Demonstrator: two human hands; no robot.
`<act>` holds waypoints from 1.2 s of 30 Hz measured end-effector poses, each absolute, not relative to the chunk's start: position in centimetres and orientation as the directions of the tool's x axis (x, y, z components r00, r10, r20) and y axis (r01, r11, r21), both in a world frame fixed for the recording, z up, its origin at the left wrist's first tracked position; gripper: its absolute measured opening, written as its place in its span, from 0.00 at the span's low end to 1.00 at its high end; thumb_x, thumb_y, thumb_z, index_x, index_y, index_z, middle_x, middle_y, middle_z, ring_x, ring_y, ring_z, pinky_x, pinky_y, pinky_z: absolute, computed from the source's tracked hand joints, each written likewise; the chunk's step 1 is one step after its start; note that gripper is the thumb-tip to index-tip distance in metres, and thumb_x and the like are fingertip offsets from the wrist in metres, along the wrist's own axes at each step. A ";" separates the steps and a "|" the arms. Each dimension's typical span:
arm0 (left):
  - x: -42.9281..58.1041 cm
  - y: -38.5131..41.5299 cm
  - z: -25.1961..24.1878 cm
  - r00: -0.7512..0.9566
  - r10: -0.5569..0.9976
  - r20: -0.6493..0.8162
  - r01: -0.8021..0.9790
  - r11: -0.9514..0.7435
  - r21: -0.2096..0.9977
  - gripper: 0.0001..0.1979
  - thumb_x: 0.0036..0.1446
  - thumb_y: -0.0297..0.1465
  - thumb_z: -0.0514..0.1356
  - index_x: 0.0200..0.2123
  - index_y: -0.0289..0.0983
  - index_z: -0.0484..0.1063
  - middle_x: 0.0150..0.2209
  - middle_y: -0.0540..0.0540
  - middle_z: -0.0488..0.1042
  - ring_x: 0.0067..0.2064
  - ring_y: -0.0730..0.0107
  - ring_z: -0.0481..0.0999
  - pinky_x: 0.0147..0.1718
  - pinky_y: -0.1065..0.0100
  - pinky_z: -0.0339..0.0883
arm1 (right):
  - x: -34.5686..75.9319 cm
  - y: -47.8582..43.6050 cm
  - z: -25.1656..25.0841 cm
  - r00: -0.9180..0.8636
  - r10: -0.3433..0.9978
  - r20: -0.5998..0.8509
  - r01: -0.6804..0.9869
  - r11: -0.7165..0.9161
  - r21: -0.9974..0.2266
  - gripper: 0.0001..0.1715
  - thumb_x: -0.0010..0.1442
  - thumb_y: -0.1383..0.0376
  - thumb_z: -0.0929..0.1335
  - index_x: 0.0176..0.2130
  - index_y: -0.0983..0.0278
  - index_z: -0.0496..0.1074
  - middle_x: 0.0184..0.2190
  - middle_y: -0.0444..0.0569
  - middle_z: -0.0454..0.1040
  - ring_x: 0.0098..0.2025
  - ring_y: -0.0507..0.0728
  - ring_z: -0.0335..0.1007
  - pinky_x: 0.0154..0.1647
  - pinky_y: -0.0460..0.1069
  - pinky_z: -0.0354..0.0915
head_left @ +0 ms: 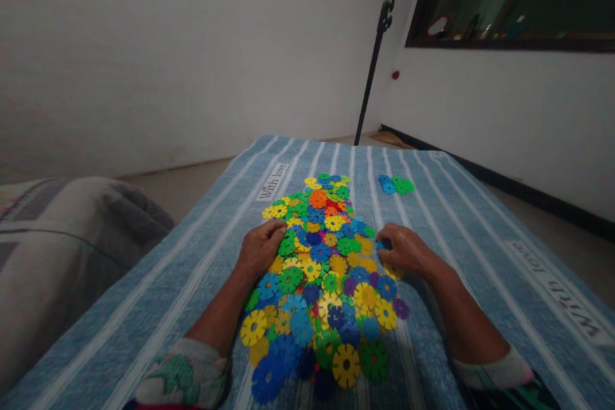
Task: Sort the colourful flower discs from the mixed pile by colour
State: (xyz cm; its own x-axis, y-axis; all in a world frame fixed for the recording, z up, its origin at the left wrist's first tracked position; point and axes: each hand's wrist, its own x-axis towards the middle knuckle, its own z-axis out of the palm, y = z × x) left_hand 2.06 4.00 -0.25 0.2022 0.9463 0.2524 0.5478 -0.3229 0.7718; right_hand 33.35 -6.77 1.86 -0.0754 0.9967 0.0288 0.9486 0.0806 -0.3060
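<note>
A pile of flat plastic snowflake discs [321, 275] in yellow, blue, green, orange and purple lies on a blue striped cloth [461, 230]. My left hand [262, 246] rests on the pile's left edge, fingers curled down onto the discs. My right hand [406, 248] sits at the pile's right edge, its fingers pinched on a blue disc [383, 245]. A small separate group of blue and green discs [396, 185] lies farther away to the right.
The striped cloth reads "With love" and covers a bed-like surface. A grey folded blanket [57, 250] lies at the left. A black light stand [377, 51] rises by the white wall. A dark window [514, 0] is at the upper right.
</note>
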 end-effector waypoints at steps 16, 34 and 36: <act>1.7 3.9 -0.2 0.223 0.948 0.229 0.579 -0.317 0.751 0.18 0.52 0.43 0.53 0.33 0.39 0.76 0.33 0.49 0.79 0.38 0.62 0.77 0.41 0.64 0.68 | 31.3 2.0 4.4 -0.240 0.967 -0.087 0.960 0.224 -0.169 0.12 0.52 0.69 0.64 0.34 0.65 0.76 0.37 0.52 0.77 0.39 0.56 0.70 0.36 0.45 0.56; 1.6 3.8 -0.1 0.218 0.951 0.221 0.586 -0.309 0.749 0.18 0.52 0.44 0.52 0.33 0.40 0.76 0.35 0.49 0.80 0.40 0.61 0.78 0.41 0.64 0.68 | 31.4 2.7 3.5 -0.037 0.993 -0.109 0.999 0.036 -0.012 0.21 0.52 0.70 0.64 0.46 0.66 0.75 0.46 0.59 0.75 0.48 0.61 0.71 0.40 0.48 0.61; 1.6 3.8 0.0 0.219 0.951 0.218 0.588 -0.307 0.749 0.18 0.52 0.44 0.52 0.33 0.40 0.76 0.34 0.50 0.80 0.40 0.61 0.78 0.41 0.64 0.68 | 31.7 2.7 3.5 -0.023 0.993 -0.116 1.000 0.025 0.017 0.21 0.53 0.70 0.64 0.46 0.67 0.75 0.47 0.60 0.75 0.48 0.62 0.71 0.41 0.48 0.62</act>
State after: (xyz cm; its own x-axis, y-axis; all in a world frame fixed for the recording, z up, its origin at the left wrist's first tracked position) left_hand 1.64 3.83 0.01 0.2194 0.9511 0.2176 0.5875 -0.3068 0.7488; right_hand 31.74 2.67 3.49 -0.0226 0.9930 -0.1158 0.9995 0.0248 0.0173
